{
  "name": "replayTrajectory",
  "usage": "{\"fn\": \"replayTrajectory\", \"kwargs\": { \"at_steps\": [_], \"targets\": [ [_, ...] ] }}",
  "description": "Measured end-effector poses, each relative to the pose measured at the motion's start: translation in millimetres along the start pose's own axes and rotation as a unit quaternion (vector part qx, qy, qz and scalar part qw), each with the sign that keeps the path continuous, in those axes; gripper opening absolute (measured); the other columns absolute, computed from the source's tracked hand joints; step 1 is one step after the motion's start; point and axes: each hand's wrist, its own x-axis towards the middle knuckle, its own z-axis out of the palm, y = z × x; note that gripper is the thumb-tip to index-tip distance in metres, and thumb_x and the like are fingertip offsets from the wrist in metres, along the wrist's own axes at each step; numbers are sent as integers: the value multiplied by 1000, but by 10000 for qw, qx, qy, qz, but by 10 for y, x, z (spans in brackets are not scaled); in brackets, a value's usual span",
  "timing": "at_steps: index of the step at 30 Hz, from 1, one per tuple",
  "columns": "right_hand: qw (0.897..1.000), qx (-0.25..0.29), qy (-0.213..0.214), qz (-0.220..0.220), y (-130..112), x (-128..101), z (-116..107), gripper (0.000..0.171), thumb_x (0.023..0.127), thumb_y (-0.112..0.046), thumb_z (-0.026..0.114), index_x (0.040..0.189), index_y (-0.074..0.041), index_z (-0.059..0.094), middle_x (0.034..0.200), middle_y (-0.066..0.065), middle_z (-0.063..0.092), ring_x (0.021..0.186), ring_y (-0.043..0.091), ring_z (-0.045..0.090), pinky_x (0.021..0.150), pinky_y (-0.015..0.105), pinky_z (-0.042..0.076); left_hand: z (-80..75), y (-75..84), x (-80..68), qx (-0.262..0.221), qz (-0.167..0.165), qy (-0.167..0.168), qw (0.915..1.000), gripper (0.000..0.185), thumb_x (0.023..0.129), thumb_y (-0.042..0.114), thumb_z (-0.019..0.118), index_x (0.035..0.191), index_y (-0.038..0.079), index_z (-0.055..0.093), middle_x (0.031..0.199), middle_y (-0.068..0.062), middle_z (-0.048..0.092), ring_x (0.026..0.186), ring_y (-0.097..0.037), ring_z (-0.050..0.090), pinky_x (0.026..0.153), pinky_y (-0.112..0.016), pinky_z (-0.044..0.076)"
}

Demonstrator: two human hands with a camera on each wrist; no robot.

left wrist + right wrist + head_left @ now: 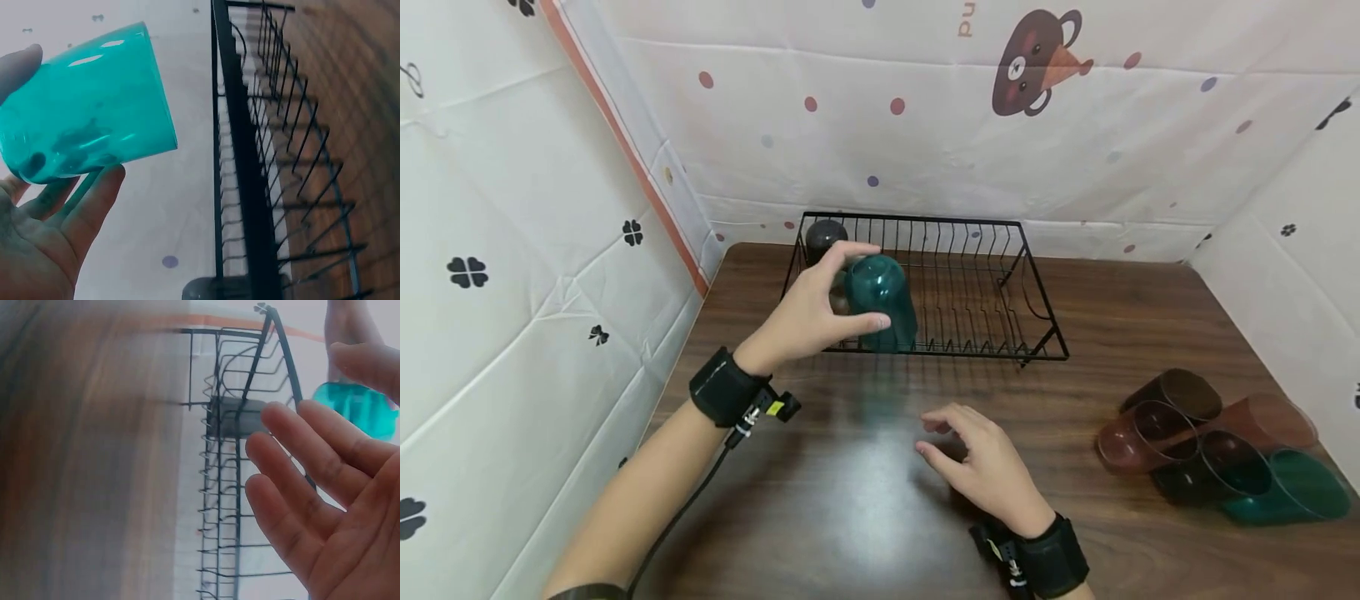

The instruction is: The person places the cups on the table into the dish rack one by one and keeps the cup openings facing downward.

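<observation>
Both forearms sit closest to the lens, each with a black wrist strap. Brown wooden surface [865, 500] fills most of the head view, with white patterned sheets hung on three sides.

Black wire rack [970, 283] stands at the back of the surface, just in front of the rear sheet. One dark cup [824, 237] sits upside down in its back left corner.

Cluster of cups [1217, 450] lies on its side at the right edge of the surface, well apart from the rack: two brownish, one dark, one green (the reddish shape behind them may be another, hard to tell).

Left hand [808, 312] holds a teal cup [882, 302] mouth-down at the rack's front left edge, grip closed around it, thumb on one side and fingers on the other. Whether the cup's rim touches the wires cannot be told; the left wrist view shows the cup [87, 103] against the palm.

Right hand [981, 462] is low over the bare surface, fingers loose and slightly spread, holding nothing.
</observation>
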Motion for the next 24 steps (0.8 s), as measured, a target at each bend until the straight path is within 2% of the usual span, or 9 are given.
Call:
{"fn": "replayTrajectory", "kwargs": {
  "at_steps": [3, 9, 15, 20, 24],
  "targets": [
    [9999, -127, 71, -48, 3, -59, -63, 27, 95, -34, 73, 120, -30, 67, 109, -7, 71, 97, 10, 67, 79, 34, 58, -56, -39, 133, 281, -65, -27, 9996, 78, 85, 39, 83, 149, 28, 39, 137, 0, 58, 118, -14, 62, 82, -31, 61],
    [9973, -542, 491, 115, 55, -247, -249, 25, 93, -27, 76, 117, -26, 70, 105, -8, 72, 93, 8, 67, 71, 32, 58, -132, -127, 311, 1242, -286, -142, 9917, 78, 84, 49, 81, 147, 28, 40, 134, -2, 59, 121, -17, 58, 95, -44, 56],
    [9864, -908, 1330, 314, 162, -432, -517, 25, 87, -13, 81, 110, -19, 72, 99, -6, 73, 85, 8, 67, 71, 22, 56, -196, -261, 443, 1458, -609, -254, 9871, 82, 83, 51, 81, 149, 28, 38, 139, -7, 57, 123, -23, 60, 95, -48, 56],
    [9693, -959, 2196, 561, 258, -588, -725, 24, 85, -3, 80, 107, -10, 74, 92, 0, 72, 78, -1, 63, 71, 10, 50, -216, -359, 599, 1741, -693, -344, 9817, 81, 83, 52, 80, 148, 26, 39, 144, -8, 54, 121, -24, 60, 97, -46, 54],
    [9425, -1323, 2786, 1286, 287, -708, -830, 23, 87, -8, 79, 109, -8, 73, 92, 2, 68, 75, -11, 56, 68, 4, 46, -221, -408, 711, 2016, -694, -339, 9764, 80, 83, 50, 81, 146, 19, 43, 143, -8, 53, 123, -24, 57, 100, -46, 53]
  ]
}}
